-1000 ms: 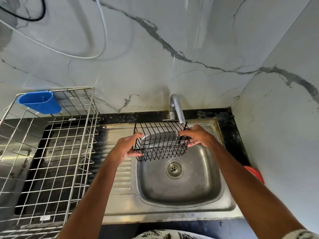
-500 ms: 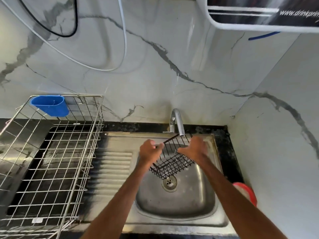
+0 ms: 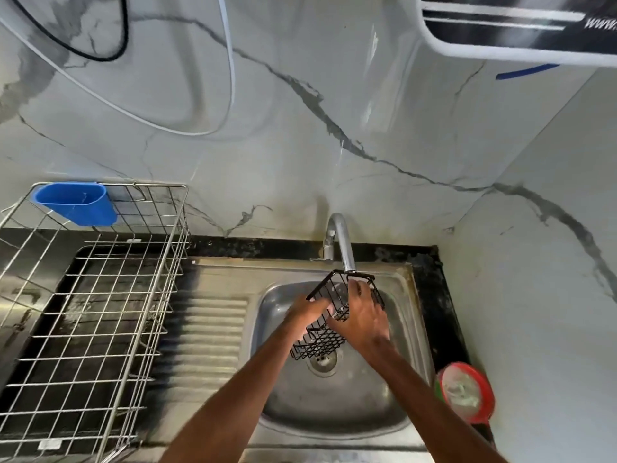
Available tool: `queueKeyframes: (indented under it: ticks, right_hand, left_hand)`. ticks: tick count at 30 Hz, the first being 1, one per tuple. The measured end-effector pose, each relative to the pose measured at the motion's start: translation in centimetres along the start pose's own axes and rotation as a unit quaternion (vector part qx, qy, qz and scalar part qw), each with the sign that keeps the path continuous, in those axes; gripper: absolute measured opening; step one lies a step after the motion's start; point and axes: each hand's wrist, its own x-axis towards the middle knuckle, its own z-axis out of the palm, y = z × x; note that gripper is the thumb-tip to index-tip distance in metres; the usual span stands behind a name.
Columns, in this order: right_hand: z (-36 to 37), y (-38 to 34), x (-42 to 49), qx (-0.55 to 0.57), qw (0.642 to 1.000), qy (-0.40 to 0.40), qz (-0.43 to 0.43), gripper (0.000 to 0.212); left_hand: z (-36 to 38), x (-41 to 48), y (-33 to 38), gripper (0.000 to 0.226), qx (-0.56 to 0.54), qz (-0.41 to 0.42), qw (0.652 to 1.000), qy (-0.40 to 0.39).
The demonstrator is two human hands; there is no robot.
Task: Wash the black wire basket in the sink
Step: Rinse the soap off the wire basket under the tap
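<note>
Sink (image 3: 334, 406) live | left grip (image 3: 309, 312) curls round the left side of the black wire basket (image 3: 317, 345) | right grip (image 3: 365, 315) clasps its right side, fingers up by the rim | basket tilted on end above the drain (image 3: 322, 360), top edge just under the faucet (image 3: 344, 245) spout | steel rack (image 3: 140, 186) on the surface, left

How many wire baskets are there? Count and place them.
2. The black wire basket is held by left hand and right hand over the sink; the steel wire basket stands left of it. None looks hidden.
</note>
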Motion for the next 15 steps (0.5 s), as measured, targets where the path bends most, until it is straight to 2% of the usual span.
queueKeyframes:
  ticks: [2,5,9,12,15]
  right_hand:
    - [0.2,0.8,0.1,0.064,0.998,-0.011,-0.005,0.096]
    - [0.2,0.9,0.3,0.107,0.994,-0.023,-0.024,0.094]
    - [0.0,-0.4,0.9,0.043,0.998,0.026,-0.040,0.083]
    - [0.2,-1.0,1.2,0.029,0.998,0.031,-0.047,0.080]
    - [1.0,-1.2,1.7,0.104,0.988,-0.012,-0.117,0.082]
  left_hand:
    - [-0.1,0.0,-0.4,0.035,0.010,-0.006,1.000,0.011]
    - [-0.3,0.4,-0.6,0.039,0.036,-0.003,0.999,0.019]
    - [-0.6,0.7,-0.2,0.040,0.016,0.001,1.000,0.022]
    - [-1.0,0.0,-0.1,0.024,0.033,0.019,0.999,0.035]
    - [-1.1,1.0,-1.1,0.047,0.086,0.042,0.994,0.054]
